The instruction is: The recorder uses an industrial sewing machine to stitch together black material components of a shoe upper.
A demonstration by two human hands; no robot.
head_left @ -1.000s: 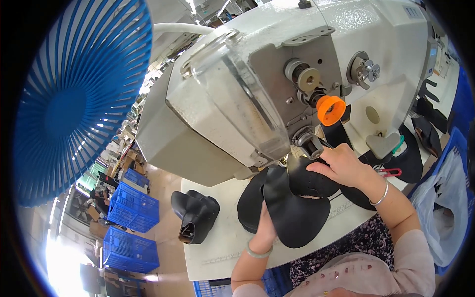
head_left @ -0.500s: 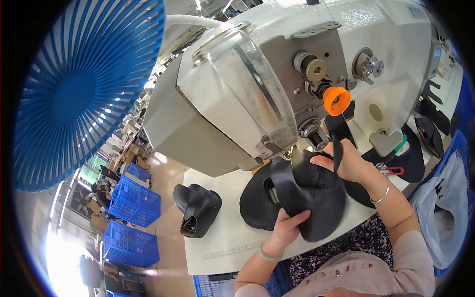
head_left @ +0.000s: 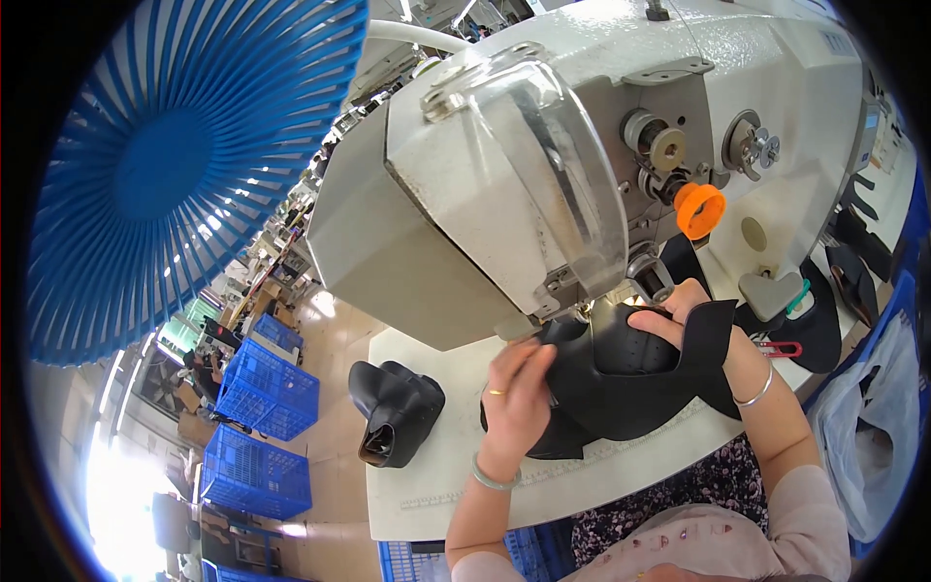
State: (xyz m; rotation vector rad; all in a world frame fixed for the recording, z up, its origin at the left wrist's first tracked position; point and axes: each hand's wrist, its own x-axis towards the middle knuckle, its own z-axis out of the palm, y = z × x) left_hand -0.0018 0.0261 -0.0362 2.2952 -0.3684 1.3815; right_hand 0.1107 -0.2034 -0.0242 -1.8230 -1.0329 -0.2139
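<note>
A black shoe upper lies folded on the white table under the head of a large grey-white sewing machine. My left hand grips its left edge with the fingers curled over it. My right hand holds the right flap of the same piece close to the needle area. A ring and a green bangle show on the left hand, a thin silver bracelet on the right wrist.
A finished black upper stands at the table's left. An orange knob juts from the machine. More black pieces and red-handled snips lie at right. A blue fan guard fills the upper left; blue crates sit on the floor.
My left hand has moved up from the table's front edge and taken hold of the upper's left side. The upper has been folded and turned under the machine head.
</note>
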